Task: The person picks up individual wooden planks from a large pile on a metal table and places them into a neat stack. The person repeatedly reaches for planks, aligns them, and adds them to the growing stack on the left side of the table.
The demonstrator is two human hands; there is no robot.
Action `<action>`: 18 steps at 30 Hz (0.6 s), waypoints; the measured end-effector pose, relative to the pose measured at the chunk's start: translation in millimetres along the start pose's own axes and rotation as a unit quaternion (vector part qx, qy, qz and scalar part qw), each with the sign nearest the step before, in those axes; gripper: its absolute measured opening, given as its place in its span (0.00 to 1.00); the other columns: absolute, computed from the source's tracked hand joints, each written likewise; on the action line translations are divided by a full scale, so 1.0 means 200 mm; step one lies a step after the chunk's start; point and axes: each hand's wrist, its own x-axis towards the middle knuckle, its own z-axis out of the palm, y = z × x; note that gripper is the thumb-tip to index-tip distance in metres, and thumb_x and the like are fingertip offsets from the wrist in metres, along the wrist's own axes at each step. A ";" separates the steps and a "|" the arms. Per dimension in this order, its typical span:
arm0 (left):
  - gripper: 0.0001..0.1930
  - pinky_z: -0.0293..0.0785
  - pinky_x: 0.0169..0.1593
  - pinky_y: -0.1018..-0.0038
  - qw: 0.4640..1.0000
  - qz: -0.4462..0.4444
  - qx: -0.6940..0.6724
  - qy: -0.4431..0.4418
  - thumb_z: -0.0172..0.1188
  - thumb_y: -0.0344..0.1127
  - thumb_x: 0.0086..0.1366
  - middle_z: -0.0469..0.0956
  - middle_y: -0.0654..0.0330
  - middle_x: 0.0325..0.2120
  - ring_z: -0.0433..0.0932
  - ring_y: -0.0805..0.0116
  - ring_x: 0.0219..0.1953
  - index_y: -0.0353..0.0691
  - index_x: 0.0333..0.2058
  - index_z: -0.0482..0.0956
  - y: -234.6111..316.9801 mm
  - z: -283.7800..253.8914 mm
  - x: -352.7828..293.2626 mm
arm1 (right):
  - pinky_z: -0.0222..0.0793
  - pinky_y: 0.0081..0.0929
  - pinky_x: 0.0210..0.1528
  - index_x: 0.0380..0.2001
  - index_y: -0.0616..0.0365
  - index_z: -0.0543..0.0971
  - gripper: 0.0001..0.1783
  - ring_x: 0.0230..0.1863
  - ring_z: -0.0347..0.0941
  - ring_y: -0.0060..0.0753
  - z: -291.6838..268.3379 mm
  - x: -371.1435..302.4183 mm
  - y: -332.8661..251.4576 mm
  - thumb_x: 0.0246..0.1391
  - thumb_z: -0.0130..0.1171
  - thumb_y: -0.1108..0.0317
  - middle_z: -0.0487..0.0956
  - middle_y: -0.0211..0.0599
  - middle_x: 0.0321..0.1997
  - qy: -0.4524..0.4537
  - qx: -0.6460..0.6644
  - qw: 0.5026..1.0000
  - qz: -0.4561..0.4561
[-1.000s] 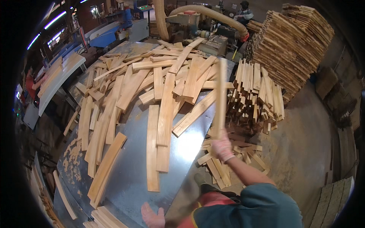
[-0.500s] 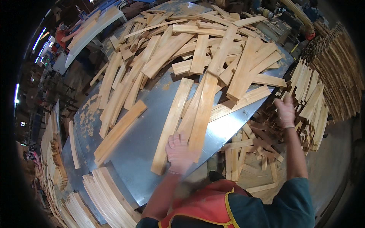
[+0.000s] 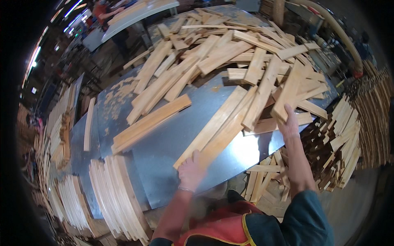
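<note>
My left hand (image 3: 192, 173) is at the near ends of two pale boards lying side by side, its fingers bent round the end of the nearer wooden board (image 3: 223, 137). The other board (image 3: 211, 127) lies along its left side. My right hand (image 3: 289, 124) grips the near end of another wooden board (image 3: 290, 92), which slants away over the heap. Between the hands, one more board (image 3: 262, 94) rests with its near end on the metal tabletop (image 3: 164, 176). Part of the left hand is blurred, and its fingertips are partly hidden.
A loose heap of boards (image 3: 225, 55) covers the far tabletop. Paired boards (image 3: 152, 123) lie at left, beyond a neat stack (image 3: 119, 197). More stacked wood (image 3: 338, 139) stands right of the table; offcuts (image 3: 262, 180) lie below its edge. A person (image 3: 102, 12) works far left.
My right hand has moved from the stacked wood on the right to a board on the table. My left hand's boards have been drawn together. The view has shifted.
</note>
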 end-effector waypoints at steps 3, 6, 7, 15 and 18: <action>0.57 0.71 0.64 0.55 0.999 0.015 -0.015 0.043 0.70 0.58 0.56 0.71 0.46 0.62 0.74 0.49 0.63 0.42 0.78 0.52 -0.21 0.05 -0.33 | 0.80 0.42 0.61 0.66 0.61 0.72 0.27 0.59 0.79 0.45 0.00 -0.61 0.20 0.69 0.62 0.61 0.80 0.42 0.60 0.004 -0.081 0.995 0.052; 0.58 0.68 0.69 0.54 0.990 0.059 -0.068 0.107 0.71 0.59 0.57 0.66 0.41 0.69 0.72 0.43 0.67 0.43 0.78 0.51 -0.32 0.00 -0.62 | 0.78 0.43 0.61 0.68 0.60 0.67 0.37 0.59 0.78 0.43 -0.09 -1.13 0.54 0.62 0.70 0.59 0.78 0.41 0.61 -0.120 -0.196 0.972 0.053; 0.58 0.67 0.70 0.54 0.985 0.053 -0.151 0.064 0.71 0.60 0.57 0.63 0.40 0.71 0.70 0.41 0.69 0.43 0.78 0.50 -0.36 -0.01 -0.66 | 0.80 0.42 0.60 0.67 0.60 0.65 0.40 0.59 0.77 0.43 -0.08 -1.31 0.65 0.59 0.74 0.60 0.78 0.42 0.60 -0.123 -0.233 0.962 0.072; 0.64 0.66 0.73 0.58 0.952 -0.096 -0.286 -0.046 0.76 0.57 0.56 0.58 0.36 0.75 0.64 0.39 0.74 0.41 0.80 0.44 -0.46 -0.13 -0.56 | 0.73 0.38 0.65 0.72 0.55 0.63 0.42 0.62 0.77 0.45 -0.10 -1.94 1.33 0.58 0.71 0.59 0.80 0.47 0.58 -0.435 -0.540 0.685 0.224; 0.63 0.70 0.70 0.61 0.873 -0.095 -0.477 -0.037 0.75 0.54 0.56 0.65 0.36 0.71 0.69 0.42 0.71 0.41 0.80 0.43 -0.73 0.11 -0.54 | 0.73 0.36 0.61 0.67 0.57 0.72 0.35 0.57 0.79 0.39 0.21 -1.84 1.28 0.61 0.70 0.55 0.82 0.43 0.55 -0.542 -0.585 0.561 0.222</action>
